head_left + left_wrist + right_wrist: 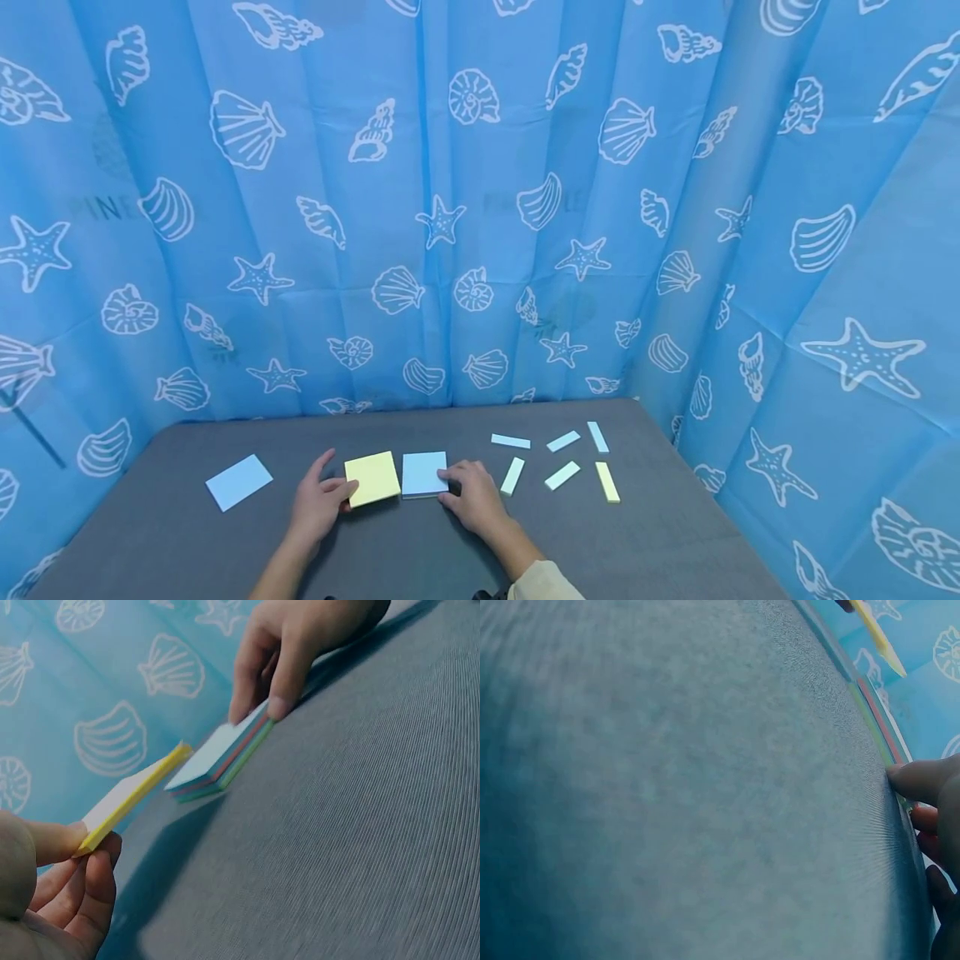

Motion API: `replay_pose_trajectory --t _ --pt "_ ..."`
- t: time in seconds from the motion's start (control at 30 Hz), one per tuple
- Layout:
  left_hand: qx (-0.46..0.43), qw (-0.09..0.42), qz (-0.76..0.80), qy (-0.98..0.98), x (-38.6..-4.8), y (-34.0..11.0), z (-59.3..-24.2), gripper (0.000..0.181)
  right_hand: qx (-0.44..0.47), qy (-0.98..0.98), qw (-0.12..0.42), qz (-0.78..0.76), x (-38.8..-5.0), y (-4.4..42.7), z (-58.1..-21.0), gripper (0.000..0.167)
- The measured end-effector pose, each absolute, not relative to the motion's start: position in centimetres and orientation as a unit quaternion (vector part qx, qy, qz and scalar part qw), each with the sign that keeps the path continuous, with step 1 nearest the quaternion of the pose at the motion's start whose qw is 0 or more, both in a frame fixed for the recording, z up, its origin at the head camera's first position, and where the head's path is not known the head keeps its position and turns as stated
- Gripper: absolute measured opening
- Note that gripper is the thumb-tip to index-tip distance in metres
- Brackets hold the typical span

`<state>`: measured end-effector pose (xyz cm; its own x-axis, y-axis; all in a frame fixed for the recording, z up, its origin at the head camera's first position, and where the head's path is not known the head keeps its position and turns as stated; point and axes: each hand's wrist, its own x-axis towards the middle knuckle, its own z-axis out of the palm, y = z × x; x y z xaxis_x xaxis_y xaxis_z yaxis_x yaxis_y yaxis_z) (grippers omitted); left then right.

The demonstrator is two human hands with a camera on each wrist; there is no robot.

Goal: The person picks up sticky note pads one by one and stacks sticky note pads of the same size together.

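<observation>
My left hand (316,505) pinches a yellow sticky note pad (372,479) between thumb and fingers. In the left wrist view this pad (131,796) is tilted and held above the cloth. To its right, my right hand (476,500) holds the right edge of a stack of sticky note pads (424,473) with a pale blue top. Its side shows blue, red and green layers in the left wrist view, where the stack (217,761) also looks raised at its near end. The right wrist view catches only the edge of this stack (881,720) by the thumb.
A light blue sticky note pad (239,482) lies at the left of the grey cloth-covered table (390,550). Several narrow note strips lie at the right, among them a yellow strip (607,482) and a pale green strip (562,475). A blue shell-patterned curtain (465,225) hangs behind.
</observation>
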<state>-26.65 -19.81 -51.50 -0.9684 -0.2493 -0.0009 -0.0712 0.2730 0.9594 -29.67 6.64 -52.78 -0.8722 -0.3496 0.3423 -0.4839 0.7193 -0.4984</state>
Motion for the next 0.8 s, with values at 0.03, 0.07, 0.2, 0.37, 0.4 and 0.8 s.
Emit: replay_pose_trajectory --t 0.03,0.07,0.2,0.37,0.4,0.8 --pt "0.099 0.072 -0.599 -0.791 -26.7 -19.5 -51.5 0.072 0.225 -0.921 0.113 0.297 -29.7 6.6 -52.8 0.033" --pt "0.099 0.069 -0.602 -0.790 -26.7 -19.2 -51.4 0.072 0.223 -0.922 0.112 0.296 -29.7 6.5 -52.8 0.033" --pt "0.088 0.064 -0.603 -0.790 -26.9 -18.2 -51.5 0.070 0.216 -0.925 0.114 0.291 -29.7 6.4 -52.8 0.033" --pt "0.059 0.077 -0.560 -0.823 -27.4 -16.8 -51.7 0.066 0.201 -0.929 0.110 0.289 -29.6 6.2 -53.1 0.035" --pt "0.054 0.081 -0.550 -0.829 -27.5 -16.5 -51.7 0.065 0.198 -0.931 0.108 0.288 -29.6 6.2 -53.1 0.035" --pt "-0.052 0.059 -0.363 -0.929 -28.1 -14.2 -51.6 0.069 0.189 -0.941 0.106 0.259 -29.4 5.8 -52.9 0.060"
